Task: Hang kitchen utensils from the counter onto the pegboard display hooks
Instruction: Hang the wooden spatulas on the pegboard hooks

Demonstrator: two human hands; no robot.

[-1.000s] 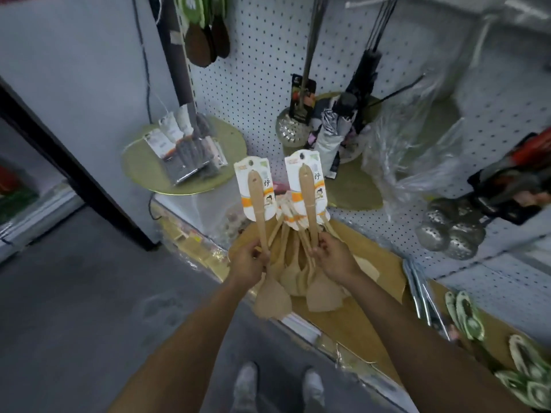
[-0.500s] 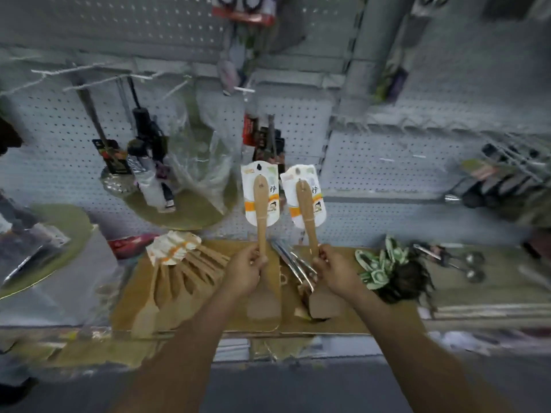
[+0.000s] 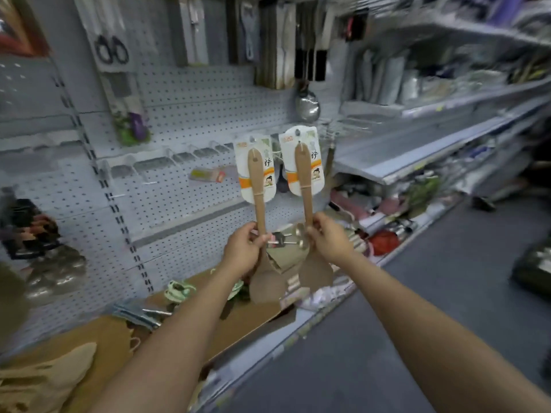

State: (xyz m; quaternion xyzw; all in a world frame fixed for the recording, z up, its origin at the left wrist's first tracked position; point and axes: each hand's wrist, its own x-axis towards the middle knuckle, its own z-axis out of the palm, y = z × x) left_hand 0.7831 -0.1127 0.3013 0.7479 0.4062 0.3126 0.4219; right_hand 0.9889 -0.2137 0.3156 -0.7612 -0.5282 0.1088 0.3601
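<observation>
Both hands are busy: the left hand [image 3: 243, 252] grips one light-brown wooden spatula with a white backing card [image 3: 258, 204], the right hand [image 3: 329, 241] the other carded wooden spatula [image 3: 304, 186], both upright at frame centre before the grey pegboard [image 3: 185, 93]. Risk I see: the small card holes missing the white wire hooks [image 3: 140, 171], bending a card or dropping a spatula.
</observation>
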